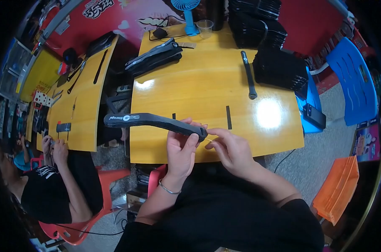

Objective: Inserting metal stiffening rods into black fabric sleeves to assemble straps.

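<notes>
A bundle of black straps with white lettering [146,119] stretches leftward over the front of the yellow table. My left hand [180,152] is closed round its right end, near a dark loop or slot. Close to that end, my right hand [235,152] pinches a thin pale-yellow band, likely a rubber band [209,140], which runs to the bundle's tip. How far the band goes round the straps is hidden. Beyond my hands, two short black strips [228,117] lie on the tabletop.
On the yellow table [190,90] are a strap pile [154,57], a single strap [248,75], tall black stacks [278,69], a blue fan [189,19] and a clear cup [205,29]. A phone [314,116] rests on a blue chair. A co-worker [51,189] sits left; an orange crate [336,191] stands right.
</notes>
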### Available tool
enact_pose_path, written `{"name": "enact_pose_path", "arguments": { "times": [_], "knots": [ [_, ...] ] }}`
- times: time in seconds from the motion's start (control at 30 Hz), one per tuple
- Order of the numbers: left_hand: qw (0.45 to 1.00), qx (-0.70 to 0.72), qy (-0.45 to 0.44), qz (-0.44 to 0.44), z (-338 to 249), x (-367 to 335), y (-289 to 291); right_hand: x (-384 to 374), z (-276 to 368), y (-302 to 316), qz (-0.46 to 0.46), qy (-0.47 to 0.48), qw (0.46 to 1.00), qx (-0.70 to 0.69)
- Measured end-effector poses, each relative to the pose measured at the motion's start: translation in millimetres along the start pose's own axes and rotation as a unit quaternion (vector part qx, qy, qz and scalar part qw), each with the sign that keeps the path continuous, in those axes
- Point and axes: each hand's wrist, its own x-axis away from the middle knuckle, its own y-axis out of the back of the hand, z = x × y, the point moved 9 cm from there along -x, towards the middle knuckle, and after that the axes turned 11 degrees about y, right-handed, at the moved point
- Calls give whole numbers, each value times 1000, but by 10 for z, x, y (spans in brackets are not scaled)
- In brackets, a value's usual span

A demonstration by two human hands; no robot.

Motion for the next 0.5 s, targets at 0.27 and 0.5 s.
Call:
{"name": "enact_pose_path", "arguments": {
  "times": [0.27,0.5],
  "knots": [
    [999,-3,-33,-5,18,20,-28,2,9,40,-18,17,1000,-7],
    [999,-24,-43,-14,-13,26,-16,-7,-3,22,-27,18,999,-10]
  ]
}}
